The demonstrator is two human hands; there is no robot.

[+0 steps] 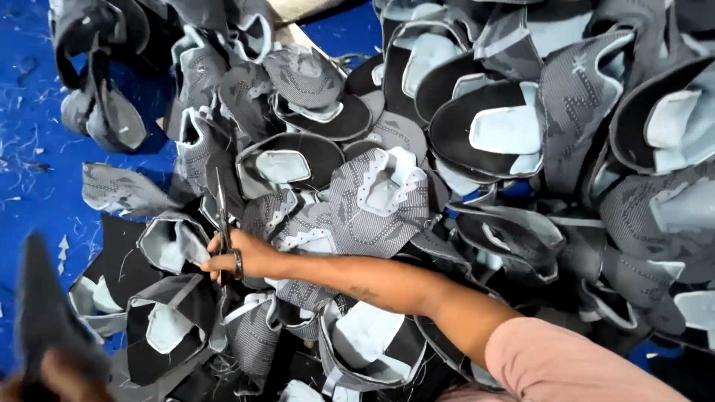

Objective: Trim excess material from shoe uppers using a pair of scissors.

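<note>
The right hand point(237, 260) closes its fingers around slim scissors point(223, 216), blades running straight up from the knuckles over the grey shoe uppers point(376, 197), while the left hand point(56, 372) (blurred, bottom-left corner, farther off) pinches a dark piece point(41, 298).

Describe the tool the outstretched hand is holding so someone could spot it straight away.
Start at the blue surface on the left, then move to the heap of grey and black shoe uppers. At its edge the right hand grips scissors: thin, dark blades pointing up, the only metal among the fabric.
</note>
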